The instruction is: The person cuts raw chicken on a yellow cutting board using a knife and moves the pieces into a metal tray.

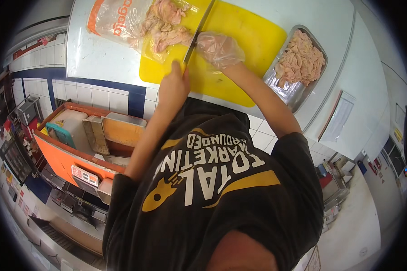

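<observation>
My left hand [174, 84] grips the handle of a long kitchen knife [198, 30]. Its blade slants up across a yellow cutting board [257, 30]. Right beside the blade is my right hand [220, 49], in a clear plastic glove and curled low over the board. Whether its fingers hold anything is hidden by the glove and the curl of the hand. Left of the blade, raw chicken pieces [171, 35] lie on a clear plastic bag [110, 20] with orange print, which overlaps the board's left part.
A metal tray [293, 101] of cut raw chicken [302, 59] stands on the white worktop [98, 57], right of the board. A clipboard with paper [337, 115] lies farther right. Below left, an orange bin [61, 155] holds containers and metal pans [123, 128].
</observation>
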`<action>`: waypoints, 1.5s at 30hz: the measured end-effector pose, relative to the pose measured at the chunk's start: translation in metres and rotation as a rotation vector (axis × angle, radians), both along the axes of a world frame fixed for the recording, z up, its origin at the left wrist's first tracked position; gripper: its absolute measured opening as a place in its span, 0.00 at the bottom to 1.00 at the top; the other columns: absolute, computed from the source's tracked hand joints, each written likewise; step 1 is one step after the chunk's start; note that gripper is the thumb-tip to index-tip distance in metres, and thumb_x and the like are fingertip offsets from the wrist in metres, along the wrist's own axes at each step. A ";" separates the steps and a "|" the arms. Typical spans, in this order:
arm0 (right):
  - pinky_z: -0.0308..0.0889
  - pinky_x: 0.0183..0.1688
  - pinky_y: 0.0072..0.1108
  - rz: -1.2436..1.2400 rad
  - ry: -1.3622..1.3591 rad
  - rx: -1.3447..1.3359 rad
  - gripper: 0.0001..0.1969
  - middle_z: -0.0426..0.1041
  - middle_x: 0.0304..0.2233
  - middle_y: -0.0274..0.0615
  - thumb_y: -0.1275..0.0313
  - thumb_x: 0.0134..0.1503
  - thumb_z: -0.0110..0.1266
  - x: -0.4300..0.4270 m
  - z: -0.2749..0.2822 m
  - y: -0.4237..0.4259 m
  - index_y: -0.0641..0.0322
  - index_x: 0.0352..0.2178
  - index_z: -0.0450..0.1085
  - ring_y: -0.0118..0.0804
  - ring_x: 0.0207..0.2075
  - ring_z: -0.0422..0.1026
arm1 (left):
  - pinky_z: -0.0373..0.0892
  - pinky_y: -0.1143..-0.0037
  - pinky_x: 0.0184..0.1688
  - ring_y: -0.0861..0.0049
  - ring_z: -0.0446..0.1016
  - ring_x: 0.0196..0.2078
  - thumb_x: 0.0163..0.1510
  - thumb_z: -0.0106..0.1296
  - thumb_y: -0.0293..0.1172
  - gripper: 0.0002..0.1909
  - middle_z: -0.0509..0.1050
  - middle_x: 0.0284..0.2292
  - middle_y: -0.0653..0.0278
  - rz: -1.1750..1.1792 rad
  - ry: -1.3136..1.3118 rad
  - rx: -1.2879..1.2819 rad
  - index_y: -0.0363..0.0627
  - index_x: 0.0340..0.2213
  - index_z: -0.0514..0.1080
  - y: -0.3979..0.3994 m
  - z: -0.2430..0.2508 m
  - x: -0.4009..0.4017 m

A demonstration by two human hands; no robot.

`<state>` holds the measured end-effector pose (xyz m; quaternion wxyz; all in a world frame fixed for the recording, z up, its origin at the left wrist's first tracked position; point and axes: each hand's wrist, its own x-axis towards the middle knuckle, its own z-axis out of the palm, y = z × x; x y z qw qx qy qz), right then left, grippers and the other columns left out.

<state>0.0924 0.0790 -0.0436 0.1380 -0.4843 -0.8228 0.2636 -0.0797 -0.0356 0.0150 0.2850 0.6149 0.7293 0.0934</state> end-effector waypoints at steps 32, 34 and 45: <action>0.70 0.52 0.37 -0.325 -0.060 0.388 0.16 0.78 0.40 0.48 0.58 0.59 0.57 0.052 0.085 -0.027 0.61 0.36 0.77 0.51 0.48 0.76 | 0.69 0.64 0.26 0.46 0.79 0.27 0.67 0.48 0.33 0.11 0.75 0.23 0.42 0.200 -0.338 0.176 0.35 0.38 0.66 -0.034 0.020 -0.089; 0.72 0.47 0.37 -0.073 0.066 0.385 0.19 0.78 0.39 0.48 0.54 0.57 0.57 -0.010 0.075 -0.005 0.61 0.35 0.76 0.51 0.45 0.76 | 0.69 0.64 0.26 0.46 0.79 0.27 0.67 0.48 0.33 0.11 0.75 0.23 0.42 0.217 -0.357 0.152 0.35 0.38 0.66 -0.038 0.020 -0.086; 0.72 0.41 0.34 0.042 -0.213 0.077 0.17 0.80 0.33 0.48 0.59 0.60 0.52 -0.049 0.100 0.053 0.61 0.34 0.78 0.46 0.35 0.78 | 0.66 0.63 0.23 0.47 0.76 0.23 0.66 0.48 0.33 0.11 0.73 0.20 0.43 0.278 -0.460 0.080 0.35 0.36 0.66 -0.091 0.026 -0.098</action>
